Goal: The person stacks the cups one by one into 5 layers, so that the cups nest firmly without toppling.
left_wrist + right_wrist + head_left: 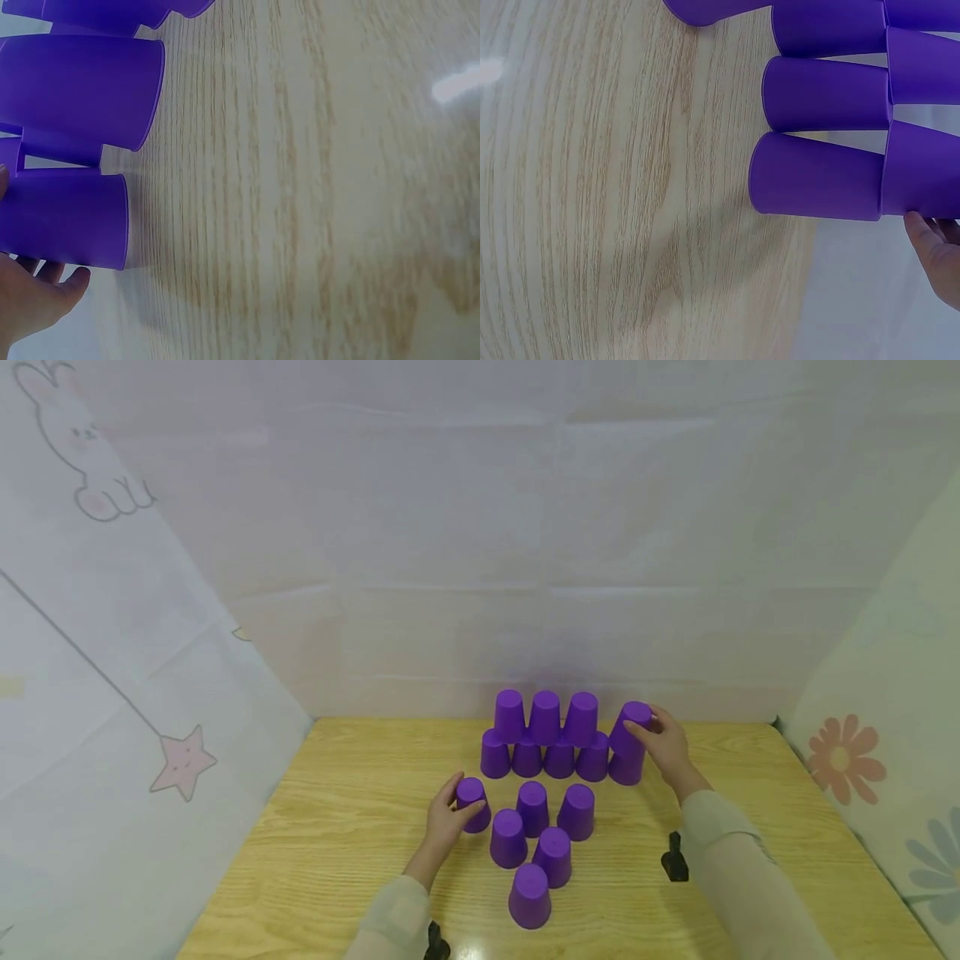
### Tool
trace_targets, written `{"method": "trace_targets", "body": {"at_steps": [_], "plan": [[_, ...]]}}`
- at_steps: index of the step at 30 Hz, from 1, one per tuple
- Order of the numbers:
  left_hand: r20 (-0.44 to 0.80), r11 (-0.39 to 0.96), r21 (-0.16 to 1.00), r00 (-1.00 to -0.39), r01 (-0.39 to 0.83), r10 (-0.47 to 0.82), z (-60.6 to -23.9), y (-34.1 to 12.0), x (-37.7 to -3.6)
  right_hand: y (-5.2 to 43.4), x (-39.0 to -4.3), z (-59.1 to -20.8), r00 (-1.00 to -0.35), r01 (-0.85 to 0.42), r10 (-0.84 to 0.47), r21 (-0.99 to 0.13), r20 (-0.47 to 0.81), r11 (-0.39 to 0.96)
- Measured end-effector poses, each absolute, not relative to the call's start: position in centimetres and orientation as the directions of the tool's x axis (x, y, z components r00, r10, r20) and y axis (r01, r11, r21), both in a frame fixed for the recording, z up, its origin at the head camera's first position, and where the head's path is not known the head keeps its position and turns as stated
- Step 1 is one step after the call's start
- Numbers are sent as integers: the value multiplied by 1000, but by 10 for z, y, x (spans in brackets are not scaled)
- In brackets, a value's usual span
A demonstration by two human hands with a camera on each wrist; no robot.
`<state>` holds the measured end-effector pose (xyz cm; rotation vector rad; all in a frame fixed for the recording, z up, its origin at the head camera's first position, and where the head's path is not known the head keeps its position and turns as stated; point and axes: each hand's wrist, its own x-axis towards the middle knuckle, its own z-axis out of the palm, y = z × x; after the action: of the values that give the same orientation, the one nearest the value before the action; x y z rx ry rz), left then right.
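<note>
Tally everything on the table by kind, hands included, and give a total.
Purple cups in the stacked back rows: 9, including the tilted one in the right hand
Loose purple cups in front: 6, one held by the left hand
Hands: 2
Total: 17

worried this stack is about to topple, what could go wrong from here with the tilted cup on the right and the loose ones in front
1. The right hand holds the tilted cup at the end of the second row; set off-centre, it could slide off or nudge the upper cups.
2. The stack is cup on cup, so a bump could topple it.
3. The left hand grips a loose cup close to its neighbours; lifting may knock them.
</note>
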<state>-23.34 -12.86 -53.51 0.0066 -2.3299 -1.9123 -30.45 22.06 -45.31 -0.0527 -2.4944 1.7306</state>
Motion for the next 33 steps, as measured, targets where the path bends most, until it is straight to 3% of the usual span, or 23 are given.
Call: {"method": "trace_targets", "body": {"at_steps": [27,33], "plan": [[100,160,984,-990,83,-103,-540,-128,-234,210,-312,-446,-997,-8,75,-934,37,358],[99,143,986,-991,85,-94,-525,-126,-226,210,-313,-447,-998,-6,63,-935,31,355]]}}
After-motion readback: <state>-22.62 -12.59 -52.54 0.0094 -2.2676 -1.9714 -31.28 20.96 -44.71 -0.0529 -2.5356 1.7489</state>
